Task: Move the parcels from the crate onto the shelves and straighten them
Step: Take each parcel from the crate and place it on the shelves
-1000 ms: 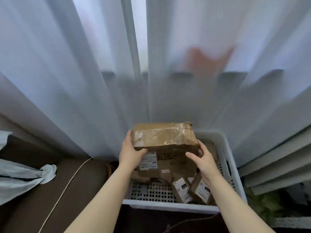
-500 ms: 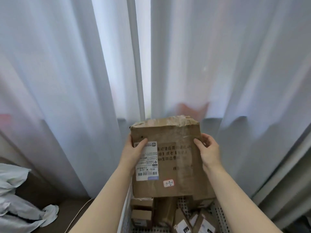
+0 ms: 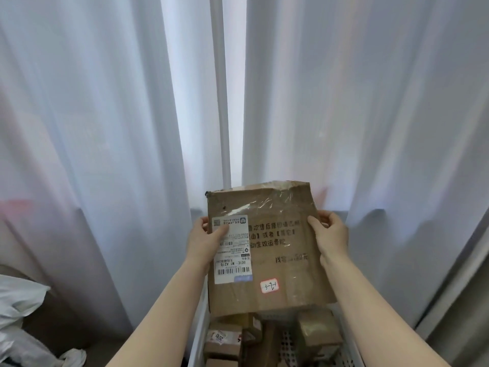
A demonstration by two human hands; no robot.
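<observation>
Parcel was held upright just above the crate, long axis vertical, label facing the wearer. Left hand was curled round its left edge, right hand round its right; both hands equally near. Shelves not seen.

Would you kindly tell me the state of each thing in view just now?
large parcel: held upright above the crate, its label facing the camera.
left hand: grips the parcel's left edge, thumb on the label.
right hand: grips the parcel's right edge.
crate: holds several small parcels.
curtains: drawn, with a narrow gap in the middle.
</observation>
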